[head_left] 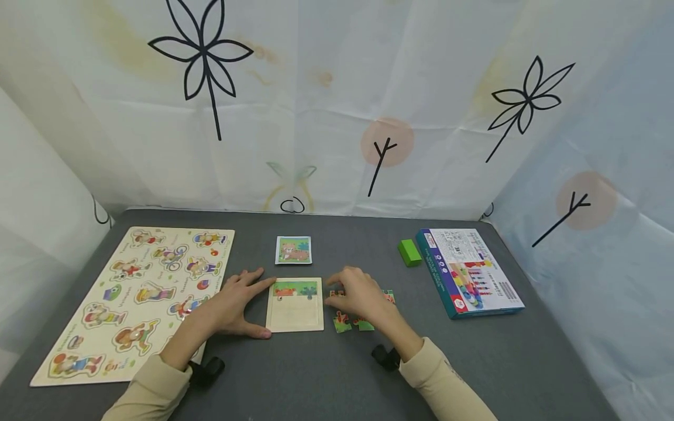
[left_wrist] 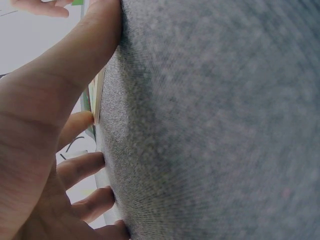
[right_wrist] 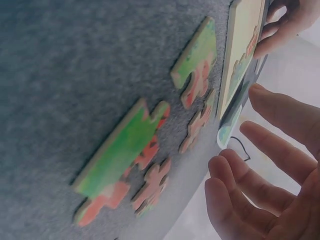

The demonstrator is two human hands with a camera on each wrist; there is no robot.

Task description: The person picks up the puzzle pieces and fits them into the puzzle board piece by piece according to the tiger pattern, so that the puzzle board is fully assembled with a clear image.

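A wooden puzzle board (head_left: 295, 316) lies in the middle of the table, its upper strip filled with a green and orange picture and its lower part bare wood. My left hand (head_left: 237, 307) touches the board's left side, thumb at the near corner and index finger at the far one, fingers spread. Just right of the board hovers my right hand (head_left: 360, 295), fingers loosely bent with nothing between them. Several loose puzzle pieces lie under and beside it, among them a green and red piece (right_wrist: 117, 152) and a smaller piece (right_wrist: 197, 65). The right hand partly hides them in the head view.
Behind the board lies a small picture card (head_left: 293, 250). A large board with figures (head_left: 126, 292) covers the left side. At the right are a green block (head_left: 409, 252) and a box (head_left: 474, 272). White curtains (head_left: 326, 105) enclose the table (head_left: 316, 380).
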